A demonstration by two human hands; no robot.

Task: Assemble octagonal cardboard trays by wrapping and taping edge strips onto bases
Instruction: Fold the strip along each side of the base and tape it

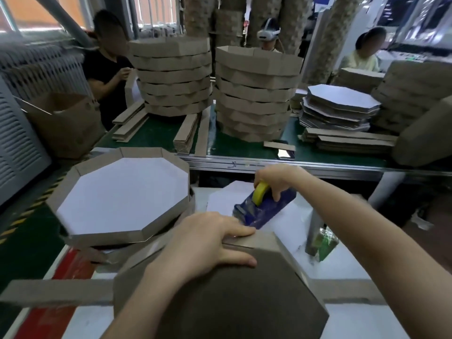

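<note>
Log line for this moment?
left hand presses edge strip onto base | right hand grips tape dispenser | finished tray at left

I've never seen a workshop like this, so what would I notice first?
Right in front, the left hand presses on a brown upturned tray, while the right hand grips a blue tape dispenser just beyond it. To the left lies a finished tray with a white inside. Behind, tall tray stacks stand on the green table.
</note>
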